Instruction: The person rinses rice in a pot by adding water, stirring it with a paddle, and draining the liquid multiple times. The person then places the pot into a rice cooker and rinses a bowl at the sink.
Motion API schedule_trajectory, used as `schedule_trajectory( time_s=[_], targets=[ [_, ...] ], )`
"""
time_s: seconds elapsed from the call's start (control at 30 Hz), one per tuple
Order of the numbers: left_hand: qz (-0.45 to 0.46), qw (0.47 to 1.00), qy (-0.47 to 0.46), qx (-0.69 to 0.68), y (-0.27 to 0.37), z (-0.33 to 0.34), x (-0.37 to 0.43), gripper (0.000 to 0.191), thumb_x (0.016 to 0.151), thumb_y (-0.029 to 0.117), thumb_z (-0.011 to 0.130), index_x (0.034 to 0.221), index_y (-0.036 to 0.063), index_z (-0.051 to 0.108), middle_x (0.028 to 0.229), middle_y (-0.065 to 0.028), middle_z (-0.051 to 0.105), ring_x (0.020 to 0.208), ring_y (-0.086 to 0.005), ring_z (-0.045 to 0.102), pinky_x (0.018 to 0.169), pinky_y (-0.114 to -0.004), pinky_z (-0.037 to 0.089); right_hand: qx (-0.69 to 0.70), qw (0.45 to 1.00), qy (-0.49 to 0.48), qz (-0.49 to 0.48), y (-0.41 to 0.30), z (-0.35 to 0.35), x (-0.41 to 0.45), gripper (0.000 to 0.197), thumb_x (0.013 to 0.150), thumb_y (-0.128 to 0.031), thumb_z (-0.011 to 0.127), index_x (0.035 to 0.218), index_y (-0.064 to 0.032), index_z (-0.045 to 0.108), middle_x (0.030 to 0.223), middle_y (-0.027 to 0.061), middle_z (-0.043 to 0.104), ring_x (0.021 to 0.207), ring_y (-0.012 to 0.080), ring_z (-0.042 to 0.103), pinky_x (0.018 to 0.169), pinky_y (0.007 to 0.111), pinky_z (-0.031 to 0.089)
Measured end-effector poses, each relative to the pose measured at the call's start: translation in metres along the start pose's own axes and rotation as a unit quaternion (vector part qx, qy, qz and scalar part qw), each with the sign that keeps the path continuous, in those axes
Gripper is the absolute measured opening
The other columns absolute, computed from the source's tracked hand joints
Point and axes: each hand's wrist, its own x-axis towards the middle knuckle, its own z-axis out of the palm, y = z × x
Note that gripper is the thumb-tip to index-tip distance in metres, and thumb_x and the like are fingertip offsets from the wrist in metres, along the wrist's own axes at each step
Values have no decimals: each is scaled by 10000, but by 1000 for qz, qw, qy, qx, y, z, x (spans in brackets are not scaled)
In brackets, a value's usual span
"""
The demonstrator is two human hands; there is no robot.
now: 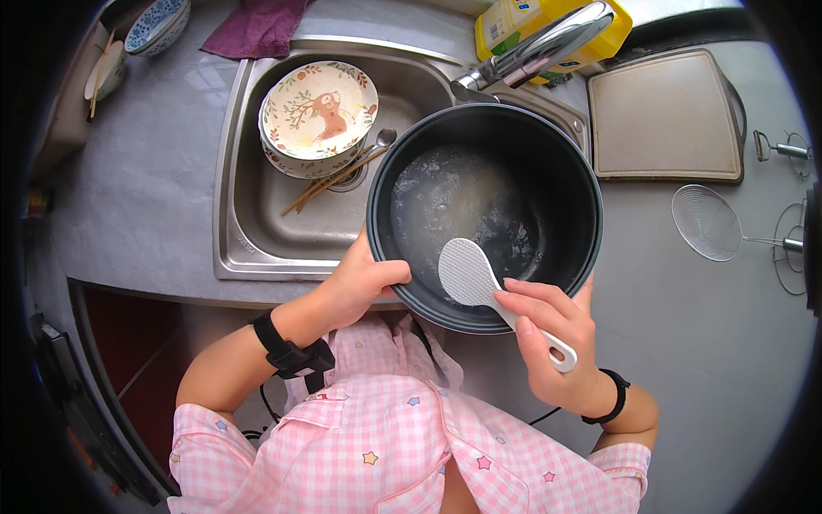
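A dark, round inner pot of a rice cooker [565, 173] is held over the right part of the steel sink [257, 257]. Cloudy liquid and pale residue show on its bottom. My left hand [363, 279] grips the pot's left rim, thumb on the edge. A white plastic rice paddle [465, 273] is in my right hand [562, 334], its dimpled head over the pot; some fingers of that hand reach behind the pot's right rim. In the sink, a deer-patterned bowl [321, 109] rests on another bowl [302, 166], beside wooden chopsticks [314, 191] and a metal spoon [385, 137].
A chrome faucet [539, 42] rises behind the pot, before a yellow jug [507, 26]. Right of the sink lie a cutting board [668, 115] and a wire strainer [706, 221]. A purple cloth [260, 29] and patterned bowls [157, 26] occupy the back left.
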Motion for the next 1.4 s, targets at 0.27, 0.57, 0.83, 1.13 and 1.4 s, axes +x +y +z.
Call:
schedule_trajectory(
  time_s=[0.27,0.57,0.83,1.13,1.4],
  targets=[
    [-45,998,-42,0,-2,-5,-2,668,697,-85,464,1323,59,281,1160,-90,479,1009,-173,549,804,-306,513,-2,1000,-4,-2,-7,-2,1,217,725,-14,544,917,9,640,814,103,625,716,199,577,970,509,182],
    [-73,996,-54,1,-6,-6,-1,653,711,-77,474,1325,46,286,1183,-95,483,1036,-185,537,822,-320,505,10,1000,7,10,-13,-4,-2,207,714,-2,548,901,15,636,739,80,612,642,189,571,993,533,168],
    [-61,997,-56,-6,-8,-1,0,571,708,-71,486,1257,22,361,1084,-74,521,910,-136,545,717,-259,480,17,1000,3,20,-18,-10,-3,203,711,3,551,896,16,634,708,73,603,621,189,568,1006,555,137],
    [-81,995,-53,-23,-11,0,-1,523,726,-59,511,1228,34,398,1039,-59,554,869,-117,585,695,-237,518,-1,1000,-8,2,-21,-12,-2,191,710,-9,563,885,25,630,705,72,602,616,193,568,1015,582,102],
    [-92,992,-88,-21,-12,-1,1,598,739,-28,507,1303,48,322,1162,-98,507,1014,-175,567,813,-310,526,-10,1000,4,-10,-22,-12,0,174,710,-16,575,871,12,634,689,57,596,590,181,552,1021,611,62]
  ],
)
